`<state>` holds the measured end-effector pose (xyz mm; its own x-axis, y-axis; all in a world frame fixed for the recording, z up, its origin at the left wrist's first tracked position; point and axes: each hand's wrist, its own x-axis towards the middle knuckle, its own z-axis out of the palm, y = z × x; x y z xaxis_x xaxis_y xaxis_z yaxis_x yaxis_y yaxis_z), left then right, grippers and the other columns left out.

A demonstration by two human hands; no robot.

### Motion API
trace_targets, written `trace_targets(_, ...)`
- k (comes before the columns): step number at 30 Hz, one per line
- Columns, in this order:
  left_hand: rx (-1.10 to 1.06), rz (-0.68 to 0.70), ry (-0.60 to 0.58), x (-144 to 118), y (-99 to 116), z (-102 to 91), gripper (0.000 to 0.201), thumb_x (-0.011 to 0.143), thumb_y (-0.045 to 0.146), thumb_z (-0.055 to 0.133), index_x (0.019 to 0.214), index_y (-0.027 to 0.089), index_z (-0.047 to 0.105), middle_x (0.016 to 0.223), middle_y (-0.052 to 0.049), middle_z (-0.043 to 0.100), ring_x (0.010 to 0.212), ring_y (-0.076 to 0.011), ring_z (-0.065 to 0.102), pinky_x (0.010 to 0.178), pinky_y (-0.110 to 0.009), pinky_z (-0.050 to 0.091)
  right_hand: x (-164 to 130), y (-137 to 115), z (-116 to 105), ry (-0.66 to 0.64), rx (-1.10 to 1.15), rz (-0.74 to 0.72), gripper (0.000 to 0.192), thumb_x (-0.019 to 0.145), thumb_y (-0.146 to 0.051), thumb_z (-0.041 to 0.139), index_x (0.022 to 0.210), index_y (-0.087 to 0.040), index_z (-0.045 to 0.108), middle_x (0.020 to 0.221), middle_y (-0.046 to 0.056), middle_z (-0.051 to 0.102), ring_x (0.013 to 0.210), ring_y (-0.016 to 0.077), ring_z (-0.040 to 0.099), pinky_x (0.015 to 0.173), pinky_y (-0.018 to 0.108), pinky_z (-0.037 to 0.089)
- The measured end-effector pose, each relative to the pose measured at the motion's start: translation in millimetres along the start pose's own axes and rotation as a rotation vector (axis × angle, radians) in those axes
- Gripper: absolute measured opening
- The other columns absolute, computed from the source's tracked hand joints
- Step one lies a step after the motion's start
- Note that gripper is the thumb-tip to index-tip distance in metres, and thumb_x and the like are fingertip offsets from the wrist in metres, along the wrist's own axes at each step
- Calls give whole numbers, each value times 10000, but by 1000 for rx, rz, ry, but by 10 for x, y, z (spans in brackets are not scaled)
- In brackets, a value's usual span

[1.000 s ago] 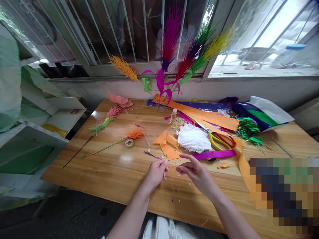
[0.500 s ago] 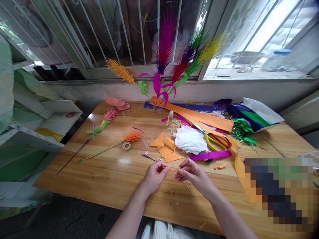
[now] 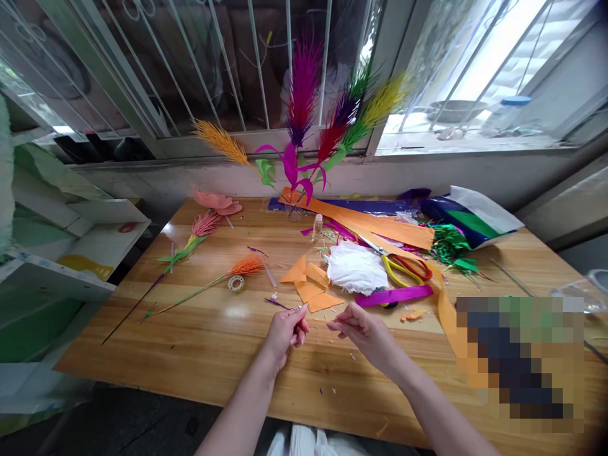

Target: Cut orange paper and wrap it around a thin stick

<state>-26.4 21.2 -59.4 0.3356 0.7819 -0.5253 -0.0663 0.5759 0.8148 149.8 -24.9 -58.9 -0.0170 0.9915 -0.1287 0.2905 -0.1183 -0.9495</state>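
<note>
Close to the table's front half, my right hand [image 3: 361, 330] pinches a thin orange paper strip [image 3: 319, 320] between thumb and fingertips. The strip points left towards my left hand [image 3: 286, 334]. My left hand is closed, thumb pressed on curled fingers; what they grip, if anything, is hidden. Just beyond both hands lie cut orange paper pieces [image 3: 313, 292]. A thin dark purple twisted piece [image 3: 276, 303] ends by my left thumb. White crumpled paper [image 3: 357, 269] and a folded magenta strip [image 3: 394, 295] lie past my right hand.
Scissors [image 3: 403, 272] rest right of the white paper. A tape roll [image 3: 236, 283] sits beside an orange-tufted stem [image 3: 199, 292]. Long orange paper [image 3: 370, 218], a small clear bottle [image 3: 317, 228] and green tinsel [image 3: 451, 244] lie farther back. A vase [image 3: 293, 212] holds bright plumes.
My left hand has rotated, its thumb now on top and its fingers curled in more. My right hand has shifted slightly left. The whole view has moved a little.
</note>
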Motion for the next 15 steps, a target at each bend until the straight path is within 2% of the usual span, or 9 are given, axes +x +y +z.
trace_targets(2, 12, 7, 11, 8, 29, -25, 429, 689, 488, 515, 457, 130, 478, 292, 41, 393, 278, -20, 235, 357, -184, 148, 5, 4, -50, -1, -51, -1, 245, 735, -415, 552, 686, -199, 447, 687, 15, 640, 566, 137, 586, 539, 271, 469)
trace_targets(4, 24, 61, 51, 16, 62, -36, 430, 678, 507, 520, 473, 130, 492, 307, 47, 394, 294, -23, 249, 364, -181, 168, 13, 3, -89, -12, -10, 3, 238, 749, -416, 535, 700, -206, 433, 715, 25, 654, 611, 150, 601, 566, 282, 480)
trace_targets(7, 66, 217, 132, 52, 136, -44, 426, 677, 523, 512, 506, 133, 519, 354, 45, 416, 345, -40, 318, 392, -179, 229, 27, 21, -115, -9, 67, 17, 224, 764, -415, 513, 746, -213, 418, 740, 36, 663, 671, 167, 616, 583, 290, 487)
trace_targets(9, 139, 344, 177, 120, 206, -67, 423, 699, 525, 481, 535, 140, 539, 391, 41, 431, 383, -58, 368, 419, -186, 271, 33, 52, -113, 9, 36, 23, 209, 771, -415, 499, 799, -216, 441, 726, 31, 656, 650, 163, 610, 568, 282, 476)
trace_targets(12, 392, 517, 293, 304, 329, -154, 421, 741, 522, 415, 603, 157, 572, 454, 26, 469, 443, -90, 435, 470, -206, 322, 29, 95, -88, 62, -84, -9, 205, 763, -408, 505, 850, -223, 496, 683, 9, 631, 585, 145, 572, 542, 266, 439)
trace_targets(15, 857, 634, 507, 527, 436, -271, 389, 791, 467, 358, 709, 176, 603, 570, -9, 548, 549, -128, 500, 561, -241, 361, 13, 100, -55, 92, -164, -53, 181, 752, -390, 516, 826, -226, 533, 653, -3, 604, 566, 138, 530, 527, 253, 404)
